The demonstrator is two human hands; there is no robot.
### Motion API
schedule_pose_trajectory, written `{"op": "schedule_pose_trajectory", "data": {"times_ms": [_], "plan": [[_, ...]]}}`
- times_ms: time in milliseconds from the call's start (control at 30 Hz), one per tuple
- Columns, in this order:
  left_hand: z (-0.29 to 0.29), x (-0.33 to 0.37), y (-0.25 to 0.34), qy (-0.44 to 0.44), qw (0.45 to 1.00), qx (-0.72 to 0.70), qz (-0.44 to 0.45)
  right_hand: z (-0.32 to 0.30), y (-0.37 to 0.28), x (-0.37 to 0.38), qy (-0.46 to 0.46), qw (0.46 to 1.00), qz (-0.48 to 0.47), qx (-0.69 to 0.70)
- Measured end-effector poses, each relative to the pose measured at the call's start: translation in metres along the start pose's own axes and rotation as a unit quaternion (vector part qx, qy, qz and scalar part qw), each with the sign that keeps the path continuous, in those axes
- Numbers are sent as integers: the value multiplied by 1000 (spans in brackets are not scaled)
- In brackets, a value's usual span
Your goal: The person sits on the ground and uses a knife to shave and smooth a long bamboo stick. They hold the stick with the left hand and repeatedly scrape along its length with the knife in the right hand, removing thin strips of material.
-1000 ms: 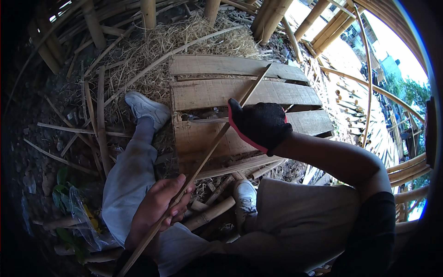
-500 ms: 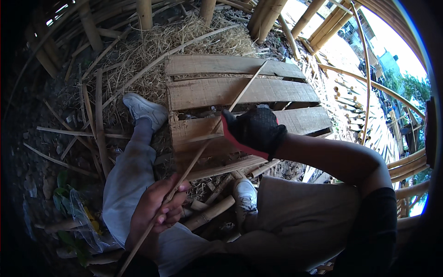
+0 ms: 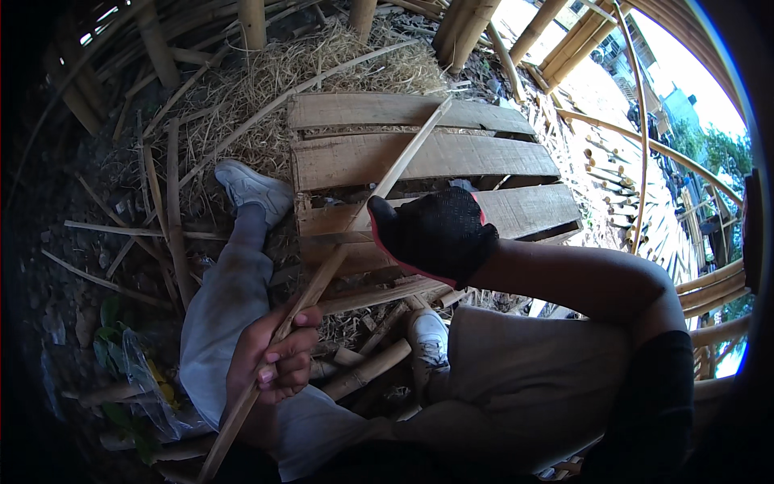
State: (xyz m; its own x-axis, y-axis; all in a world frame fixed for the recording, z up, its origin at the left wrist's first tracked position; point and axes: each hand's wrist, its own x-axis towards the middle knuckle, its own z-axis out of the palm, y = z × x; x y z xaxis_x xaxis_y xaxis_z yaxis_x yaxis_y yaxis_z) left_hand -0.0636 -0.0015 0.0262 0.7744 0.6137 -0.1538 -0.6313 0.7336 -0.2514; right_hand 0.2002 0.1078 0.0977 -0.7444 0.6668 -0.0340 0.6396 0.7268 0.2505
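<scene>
A long thin bamboo strip (image 3: 387,181) runs diagonally from the wooden pallet (image 3: 419,157) down toward my lap. My left hand (image 3: 270,363) is bare and closed around the strip's lower part, above my left thigh. My right hand (image 3: 435,234) wears a black glove with red trim. It hovers over the pallet's near boards with its back to the camera and its thumb against the strip. Its fingers curl under, and what lies in the palm is hidden.
My legs stretch forward, the left shoe (image 3: 250,185) beside the pallet and the right shoe (image 3: 427,343) near bamboo offcuts (image 3: 367,371). Dry straw (image 3: 266,81) and loose bamboo slats (image 3: 173,210) cover the ground on the left. Bamboo poles (image 3: 459,32) stand behind.
My gloved right hand has shifted a little left and toward me along the strip. My left hand keeps its grip and has barely moved.
</scene>
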Motion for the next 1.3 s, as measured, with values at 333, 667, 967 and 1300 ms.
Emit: {"op": "schedule_pose_trajectory", "data": {"times_ms": [333,667,967,1300], "plan": [[-8,15,-3,-27,996,-81,-7,34,31,9,104,991,59,53],[-4,8,-1,-31,998,-53,-13,7,24,8,-61,991,89,82],[-1,6,-6,-3,1000,7,-1,-3,33,21,-103,971,173,130],[-9,12,-1,-47,996,-67,-42,17,110,17,-105,926,331,149]]}}
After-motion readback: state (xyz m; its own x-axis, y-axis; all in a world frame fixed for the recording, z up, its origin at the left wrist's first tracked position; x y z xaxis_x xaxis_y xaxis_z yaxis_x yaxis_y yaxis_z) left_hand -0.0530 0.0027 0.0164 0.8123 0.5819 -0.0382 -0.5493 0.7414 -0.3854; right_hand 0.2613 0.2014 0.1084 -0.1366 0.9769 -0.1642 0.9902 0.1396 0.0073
